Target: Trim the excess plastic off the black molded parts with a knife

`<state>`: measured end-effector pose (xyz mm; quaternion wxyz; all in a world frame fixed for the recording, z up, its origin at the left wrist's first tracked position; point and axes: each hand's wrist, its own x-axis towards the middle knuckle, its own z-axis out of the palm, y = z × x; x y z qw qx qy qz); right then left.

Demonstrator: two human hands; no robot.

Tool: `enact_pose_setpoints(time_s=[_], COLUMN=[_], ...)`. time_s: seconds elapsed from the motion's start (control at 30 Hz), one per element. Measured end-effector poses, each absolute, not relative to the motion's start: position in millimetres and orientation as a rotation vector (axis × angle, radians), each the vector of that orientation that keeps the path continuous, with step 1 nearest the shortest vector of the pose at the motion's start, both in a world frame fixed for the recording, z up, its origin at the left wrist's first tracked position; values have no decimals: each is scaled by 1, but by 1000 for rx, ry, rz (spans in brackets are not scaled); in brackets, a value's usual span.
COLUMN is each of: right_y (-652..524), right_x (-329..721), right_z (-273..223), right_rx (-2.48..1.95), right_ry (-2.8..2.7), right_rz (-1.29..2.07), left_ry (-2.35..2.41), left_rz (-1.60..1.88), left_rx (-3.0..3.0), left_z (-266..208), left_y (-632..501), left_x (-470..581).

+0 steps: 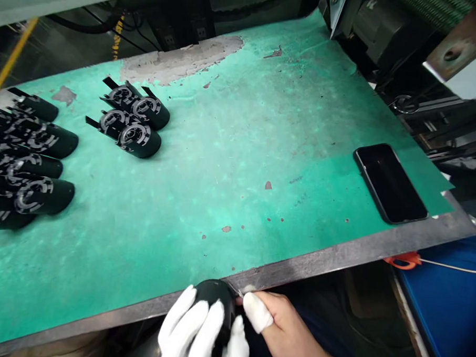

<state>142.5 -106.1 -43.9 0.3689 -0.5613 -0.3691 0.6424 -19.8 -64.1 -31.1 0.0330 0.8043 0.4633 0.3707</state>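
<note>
At the near edge of the table, my left hand (202, 332), in a white glove, wraps its fingers round a black cylindrical part (216, 290). My right hand (281, 320) is bare apart from a white cover on the thumb. Its thumb and finger are pinched together against the right side of the part. A thin, shiny sliver shows at the pinch, too small and blurred to name. The lower end of the part is hidden by the glove.
Similar black cylindrical parts (137, 140) stand in a small group on the green tabletop (222, 172), with several more (50, 194) at the far left. A phone (391, 182) lies at the right. An orange-handled tool (404, 260) and a blue bin (449, 309) are below the edge. Machinery (386, 37) borders the back right.
</note>
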Motion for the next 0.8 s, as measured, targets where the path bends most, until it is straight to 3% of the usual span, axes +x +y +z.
enact_pose_setpoints(time_s=[0.8], right_y=[-110], right_x=[142], right_z=[-45], right_rx=[-1427], right_ry=[-993], right_rz=[1570], left_ry=[1144], left_rz=[1149], left_rx=[2631], left_z=[-28], left_y=[-58], left_x=[-26])
